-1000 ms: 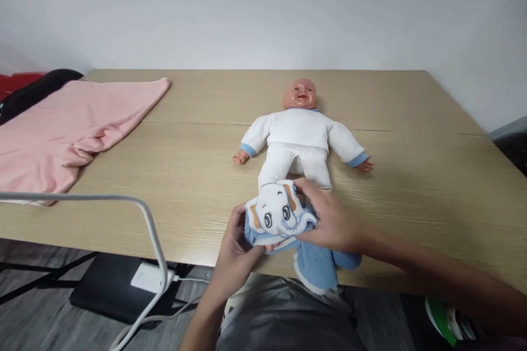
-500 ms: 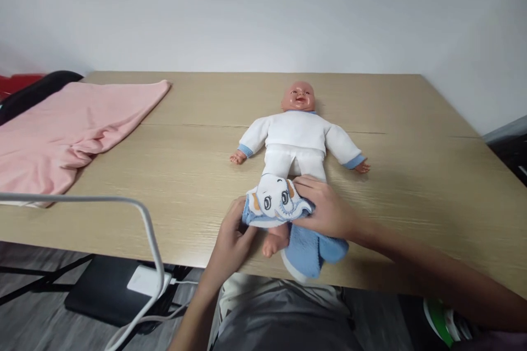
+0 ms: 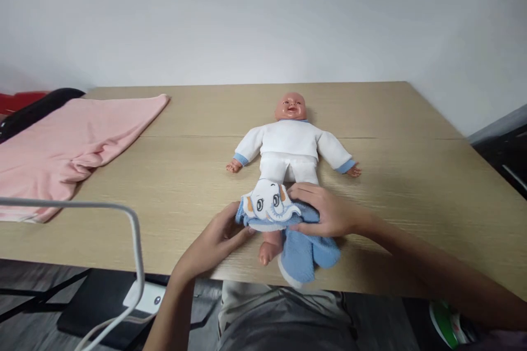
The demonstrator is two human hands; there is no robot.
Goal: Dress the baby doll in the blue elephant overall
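A baby doll point(image 3: 291, 137) lies on its back on the table, in a white top with blue cuffs, its head towards the wall. Blue baby pants point(image 3: 297, 255) with a white elephant face are bunched around its lower legs. One bare foot point(image 3: 269, 249) sticks out below the bunched cloth; the other foot is hidden. My left hand point(image 3: 214, 238) grips the pants' left edge between thumb and fingers. On the right side, my right hand point(image 3: 325, 211) pinches the cloth beside the elephant face, fingers on top and thumb below.
A pink cloth point(image 3: 82, 142) is spread on the left of the wooden table point(image 3: 185, 170). A white metal bar point(image 3: 134, 230) curves across the lower left. Below the table edge, a white box point(image 3: 145, 297) rests on a black surface. The wall stands behind the table.
The view has shifted a little, so the table and doll appear lower. My left forearm has swung out to the left. Both hands keep hold of the pants around the doll's legs.
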